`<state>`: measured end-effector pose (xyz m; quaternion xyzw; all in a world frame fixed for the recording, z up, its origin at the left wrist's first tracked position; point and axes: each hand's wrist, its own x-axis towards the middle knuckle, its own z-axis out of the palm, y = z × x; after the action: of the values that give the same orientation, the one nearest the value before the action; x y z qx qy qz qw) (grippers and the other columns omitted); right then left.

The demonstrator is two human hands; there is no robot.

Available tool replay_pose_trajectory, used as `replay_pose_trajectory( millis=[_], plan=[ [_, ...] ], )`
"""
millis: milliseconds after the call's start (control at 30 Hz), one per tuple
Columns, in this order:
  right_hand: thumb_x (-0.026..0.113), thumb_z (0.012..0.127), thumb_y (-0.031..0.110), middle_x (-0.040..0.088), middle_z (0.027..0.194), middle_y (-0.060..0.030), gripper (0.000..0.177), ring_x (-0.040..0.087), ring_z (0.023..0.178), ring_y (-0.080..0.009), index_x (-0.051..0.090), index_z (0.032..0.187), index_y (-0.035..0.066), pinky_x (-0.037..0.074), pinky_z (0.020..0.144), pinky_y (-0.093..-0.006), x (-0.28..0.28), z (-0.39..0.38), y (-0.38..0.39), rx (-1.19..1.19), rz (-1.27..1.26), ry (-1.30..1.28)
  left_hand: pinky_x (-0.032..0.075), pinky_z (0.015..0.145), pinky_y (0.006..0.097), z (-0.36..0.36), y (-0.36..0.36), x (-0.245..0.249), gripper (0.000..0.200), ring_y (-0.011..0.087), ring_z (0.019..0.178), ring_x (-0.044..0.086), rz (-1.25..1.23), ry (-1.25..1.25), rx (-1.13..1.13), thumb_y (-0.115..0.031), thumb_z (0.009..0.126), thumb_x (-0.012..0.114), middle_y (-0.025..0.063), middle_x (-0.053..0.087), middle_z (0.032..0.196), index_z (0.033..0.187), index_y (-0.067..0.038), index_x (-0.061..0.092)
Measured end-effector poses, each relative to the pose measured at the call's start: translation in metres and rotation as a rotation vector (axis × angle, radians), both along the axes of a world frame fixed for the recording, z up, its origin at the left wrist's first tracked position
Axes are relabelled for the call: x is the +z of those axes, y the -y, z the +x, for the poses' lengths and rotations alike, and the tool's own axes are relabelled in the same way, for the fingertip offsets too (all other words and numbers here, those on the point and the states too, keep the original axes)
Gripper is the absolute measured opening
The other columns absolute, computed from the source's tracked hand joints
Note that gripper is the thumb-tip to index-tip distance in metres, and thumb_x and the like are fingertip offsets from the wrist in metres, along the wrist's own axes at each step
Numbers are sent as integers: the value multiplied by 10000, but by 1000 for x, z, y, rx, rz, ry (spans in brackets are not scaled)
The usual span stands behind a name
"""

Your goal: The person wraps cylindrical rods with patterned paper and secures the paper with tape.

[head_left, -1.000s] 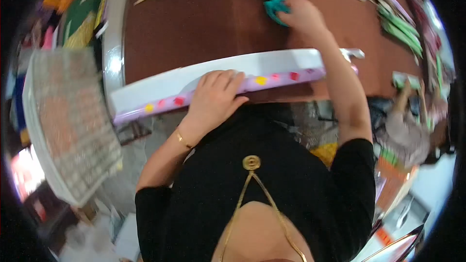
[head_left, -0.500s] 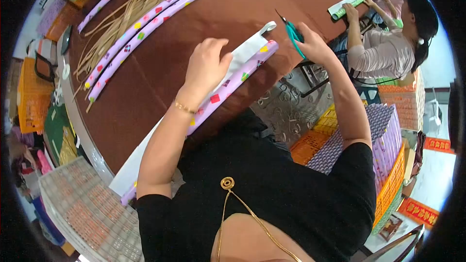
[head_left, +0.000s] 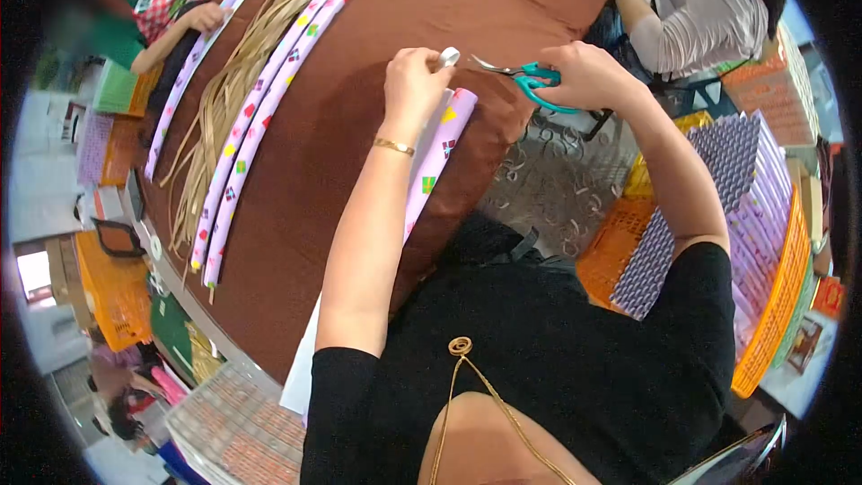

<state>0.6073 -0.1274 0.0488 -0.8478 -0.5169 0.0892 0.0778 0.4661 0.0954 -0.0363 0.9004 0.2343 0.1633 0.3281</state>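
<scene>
My left hand (head_left: 417, 85) pinches the curled end of a white strip (head_left: 450, 57) above the table. Below it, a purple patterned roll (head_left: 440, 148) lies along the table's near edge, partly behind my left forearm. My right hand (head_left: 588, 79) holds teal-handled scissors (head_left: 532, 81), their blades parted and pointing left toward the curled end, not touching it. Two long purple patterned rolls (head_left: 269, 94) lie side by side farther left, beside a bundle of tan strips (head_left: 235, 81).
Brown cloth covers the table (head_left: 431, 0). One co-worker (head_left: 700, 18) sits at the upper right, another (head_left: 148, 27) at the upper left, with a hand on a purple roll. Orange crates (head_left: 620, 238) and stacked purple rolls (head_left: 763, 233) stand at my right.
My left hand has moved to the strip's curled end and pinches it. The scissors have turned from upright to pointing left, and their blades have opened. The view has shifted, showing the upper-left co-worker.
</scene>
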Motion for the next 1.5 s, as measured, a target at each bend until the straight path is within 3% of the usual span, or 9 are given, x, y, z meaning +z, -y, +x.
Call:
replay_pose_trajectory(
  millis=[167,267,400,500,567,667,800,867,1500],
  plan=[
    [662,761,456,690,794,-208,444,675,795,-401,687,820,16,550,740,-477,9,-5,-10,53,-112,-74,529,870,375,-3,-9,2,294,275,926,692,-296,-56,2,-265,789,752,128,720,982,971,-34,750],
    [670,752,461,694,802,-203,450,677,803,-396,693,818,16,553,740,-474,11,-3,-17,83,-176,-51,535,860,354,-2,-2,-2,357,249,923,693,-247,85,79,-254,770,775,132,714,1011,1024,-7,731],
    [680,756,395,673,746,-185,369,664,748,-387,661,786,28,541,668,-477,3,3,-17,131,-110,-23,534,847,322,1,-6,-6,384,196,919,685,129,54,8,-235,772,790,148,697,1069,1046,24,714],
    [683,754,404,673,749,-188,384,665,746,-390,665,786,22,540,668,-477,7,3,-20,136,-122,-5,526,847,306,0,-12,-2,324,177,899,678,-199,16,46,-183,812,775,105,706,1035,1057,22,715],
    [691,749,409,675,754,-187,393,666,751,-390,666,784,19,541,677,-476,6,2,-24,128,-137,-14,517,817,270,-6,-18,0,272,124,878,657,-737,95,19,-115,851,750,51,705,992,1083,21,707],
    [710,738,421,679,764,-185,414,667,761,-388,667,780,11,542,694,-471,6,0,-31,140,-147,-41,511,790,245,-12,-14,10,246,84,867,635,-848,174,9,-60,879,725,11,697,968,1110,17,695],
    [730,728,440,683,772,-180,440,667,773,-383,670,782,7,542,717,-466,14,-4,-41,140,-200,-95,507,809,244,-14,-19,-2,248,84,872,635,-875,230,-37,-66,877,728,14,700,981,1111,13,696],
    [727,731,441,683,770,-178,439,668,772,-382,672,784,9,542,713,-469,12,-6,-43,138,-192,-87,495,787,244,-13,-17,4,139,68,819,611,-973,333,-35,-38,851,735,12,697,912,974,23,717],
    [703,762,434,664,692,-193,430,654,676,-395,680,752,5,536,649,-486,0,-12,-55,141,-169,-123,494,790,246,-17,-16,10,143,76,861,609,-1003,333,-53,-53,844,755,23,689,1001,950,32,712]
  ],
)
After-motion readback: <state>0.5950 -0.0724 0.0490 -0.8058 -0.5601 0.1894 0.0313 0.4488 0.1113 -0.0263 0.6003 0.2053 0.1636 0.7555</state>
